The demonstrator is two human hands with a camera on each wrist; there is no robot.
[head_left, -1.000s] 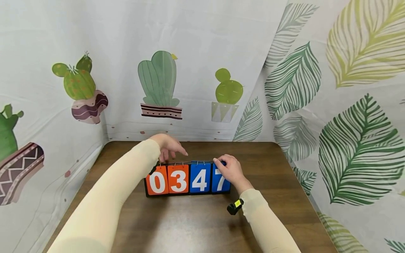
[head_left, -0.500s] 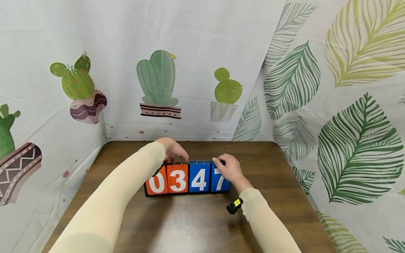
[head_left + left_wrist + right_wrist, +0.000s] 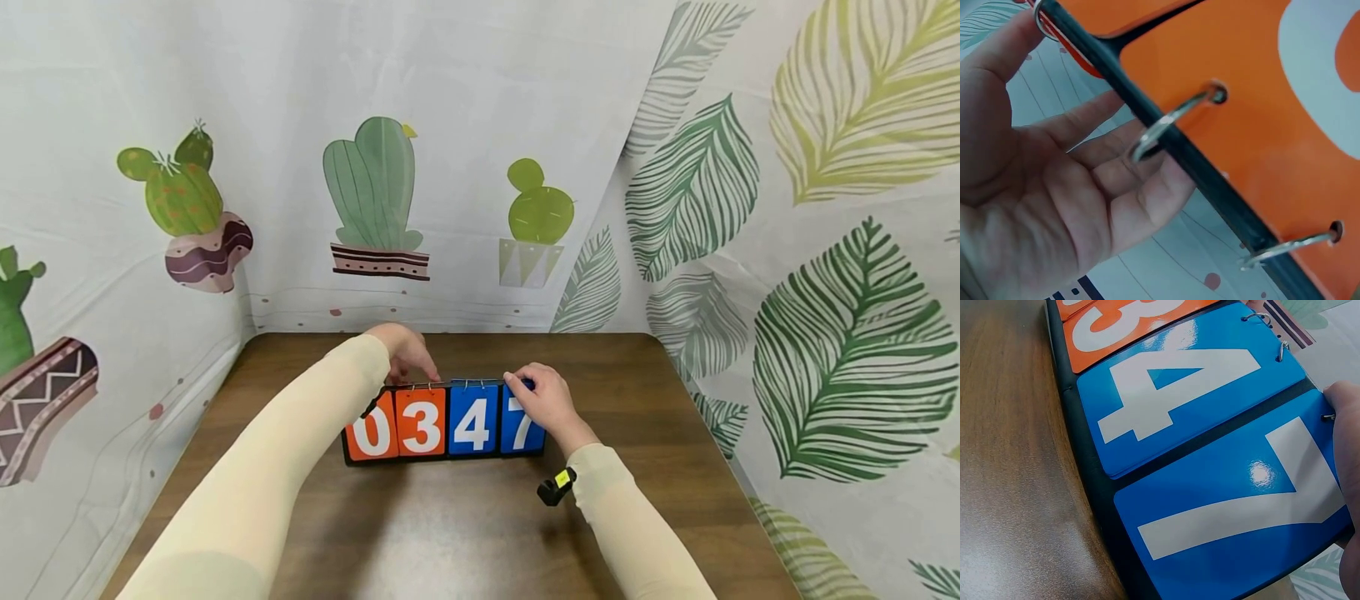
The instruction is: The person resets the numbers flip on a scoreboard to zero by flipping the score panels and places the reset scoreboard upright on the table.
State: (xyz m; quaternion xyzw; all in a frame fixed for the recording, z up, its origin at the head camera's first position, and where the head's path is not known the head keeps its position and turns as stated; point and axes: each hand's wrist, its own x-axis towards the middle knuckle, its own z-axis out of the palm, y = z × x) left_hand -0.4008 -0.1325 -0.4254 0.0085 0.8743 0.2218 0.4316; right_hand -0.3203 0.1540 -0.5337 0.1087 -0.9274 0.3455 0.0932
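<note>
A black flip scoreboard (image 3: 474,455) stands on the table, its orange cards reading 0 and 3, its blue cards 4 and 7. My right hand (image 3: 549,402) grips its top right corner, thumb in front and fingers over the back. The 7 card (image 3: 1229,506) is partly covered by that thumb. My left hand (image 3: 408,354) is behind the orange half. In the left wrist view its palm faces the camera, and its fingers (image 3: 1094,119) reach behind the board's top bar. The thumb tip is right at a metal ring, with other rings (image 3: 1169,125) along the bar.
The brown wooden table (image 3: 465,533) extends in front and to both sides. A white cloth with printed cacti (image 3: 375,192) hangs behind it, and leaf-printed cloth (image 3: 855,350) hangs at the right. A black wrist device (image 3: 555,487) sits at the right cuff.
My left hand has shifted right and lowered behind the orange cards, its thumb coming to the top edge. My right hand keeps its grip, and the digits still read 0347.
</note>
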